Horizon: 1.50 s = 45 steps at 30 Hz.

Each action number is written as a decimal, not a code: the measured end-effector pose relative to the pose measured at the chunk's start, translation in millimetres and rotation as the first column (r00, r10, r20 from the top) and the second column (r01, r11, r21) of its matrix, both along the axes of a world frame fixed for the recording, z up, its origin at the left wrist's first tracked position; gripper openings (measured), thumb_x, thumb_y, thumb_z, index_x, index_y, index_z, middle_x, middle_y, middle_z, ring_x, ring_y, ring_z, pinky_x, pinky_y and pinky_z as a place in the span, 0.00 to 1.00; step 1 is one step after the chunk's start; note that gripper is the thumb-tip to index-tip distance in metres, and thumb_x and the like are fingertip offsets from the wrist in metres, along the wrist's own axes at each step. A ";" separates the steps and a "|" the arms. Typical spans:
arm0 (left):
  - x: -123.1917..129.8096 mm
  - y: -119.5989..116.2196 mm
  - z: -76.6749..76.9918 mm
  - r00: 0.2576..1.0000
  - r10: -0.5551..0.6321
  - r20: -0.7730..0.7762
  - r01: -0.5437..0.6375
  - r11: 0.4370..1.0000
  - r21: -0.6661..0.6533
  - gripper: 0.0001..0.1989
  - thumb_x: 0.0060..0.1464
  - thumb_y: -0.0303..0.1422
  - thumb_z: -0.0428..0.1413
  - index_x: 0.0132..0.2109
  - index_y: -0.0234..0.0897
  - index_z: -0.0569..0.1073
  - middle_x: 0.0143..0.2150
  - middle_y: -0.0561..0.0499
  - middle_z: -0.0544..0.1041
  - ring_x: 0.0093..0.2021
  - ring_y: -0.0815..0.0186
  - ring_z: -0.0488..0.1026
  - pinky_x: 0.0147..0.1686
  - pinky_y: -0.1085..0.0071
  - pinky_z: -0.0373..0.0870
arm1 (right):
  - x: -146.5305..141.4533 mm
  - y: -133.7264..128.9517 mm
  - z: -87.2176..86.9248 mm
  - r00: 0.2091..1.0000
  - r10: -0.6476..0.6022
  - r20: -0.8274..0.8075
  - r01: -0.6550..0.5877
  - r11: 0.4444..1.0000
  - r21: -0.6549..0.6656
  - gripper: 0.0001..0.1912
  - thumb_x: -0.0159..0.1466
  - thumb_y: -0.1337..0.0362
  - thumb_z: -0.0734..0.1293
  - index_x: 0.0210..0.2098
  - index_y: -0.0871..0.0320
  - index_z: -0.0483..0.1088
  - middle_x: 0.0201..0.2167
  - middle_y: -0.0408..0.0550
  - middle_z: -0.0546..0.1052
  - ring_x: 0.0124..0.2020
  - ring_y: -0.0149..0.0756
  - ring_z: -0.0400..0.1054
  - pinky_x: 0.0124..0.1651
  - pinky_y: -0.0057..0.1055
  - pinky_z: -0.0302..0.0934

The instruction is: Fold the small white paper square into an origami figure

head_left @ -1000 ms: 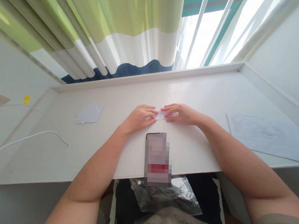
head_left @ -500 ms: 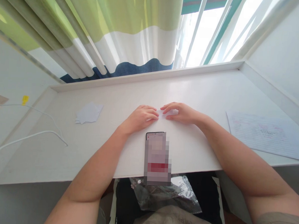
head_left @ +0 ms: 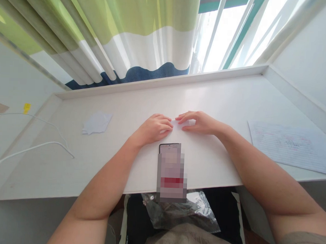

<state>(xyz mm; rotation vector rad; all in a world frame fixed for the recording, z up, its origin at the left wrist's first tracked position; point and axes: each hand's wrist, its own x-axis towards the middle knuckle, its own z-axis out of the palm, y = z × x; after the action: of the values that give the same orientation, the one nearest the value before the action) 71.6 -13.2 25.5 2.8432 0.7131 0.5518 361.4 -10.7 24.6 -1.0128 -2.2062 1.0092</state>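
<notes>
A small white piece of paper (head_left: 179, 125) lies on the white desk (head_left: 204, 159) between my two hands. My left hand (head_left: 157, 128) rests at its left end, fingers curled and pressed together on the paper's edge. On the other side, my right hand (head_left: 196, 122) is over the right part of the paper, its thumb and fingers closed around it. Just in front of the hands lies a phone (head_left: 172, 172), its screen mostly pixelated, reaching the desk's front edge.
Several white paper pieces (head_left: 97, 123) lie to the left, near a white cable (head_left: 32, 147) with a yellow tag (head_left: 26, 108). Written sheets (head_left: 291, 145) lie at the right. A clear plastic bag (head_left: 186, 214) is below the desk edge. A curtain (head_left: 156, 35) hangs behind.
The fingers of my right hand have shifted very slightly on the paper. My left hand stays where it was, and the view has tilted a touch.
</notes>
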 end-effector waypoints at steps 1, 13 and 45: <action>0.2 -0.2 -0.1 1.000 -0.001 -0.004 0.001 1.000 0.013 0.11 0.71 0.29 0.57 0.45 0.43 0.85 0.49 0.53 0.89 0.61 0.58 0.82 0.65 0.57 0.68 | 0.4 0.0 0.3 1.000 0.004 0.004 -0.004 1.000 -0.004 0.14 0.63 0.61 0.75 0.48 0.48 0.87 0.60 0.47 0.85 0.66 0.51 0.76 0.72 0.52 0.67; 4.1 3.9 -8.4 0.994 0.067 -0.084 -0.055 0.989 0.139 0.13 0.72 0.24 0.55 0.48 0.41 0.85 0.53 0.50 0.88 0.63 0.57 0.80 0.63 0.57 0.70 | -3.0 0.5 -2.1 0.996 -0.037 0.080 0.028 0.993 0.114 0.12 0.66 0.61 0.74 0.47 0.49 0.87 0.59 0.50 0.84 0.58 0.50 0.79 0.59 0.49 0.74; 17.9 7.9 -17.0 0.993 0.099 -0.059 -0.089 0.985 0.147 0.14 0.75 0.29 0.53 0.48 0.40 0.85 0.52 0.45 0.86 0.52 0.58 0.78 0.50 0.59 0.77 | -21.8 -7.6 -13.0 0.956 -0.173 0.235 0.070 0.917 0.392 0.10 0.72 0.61 0.73 0.36 0.42 0.86 0.60 0.42 0.83 0.69 0.56 0.68 0.77 0.70 0.49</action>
<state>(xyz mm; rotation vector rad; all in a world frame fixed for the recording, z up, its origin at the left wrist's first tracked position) 89.5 -5.3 8.5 2.9859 0.8563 0.5456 339.6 -18.4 11.6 -1.1347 -2.3895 0.3779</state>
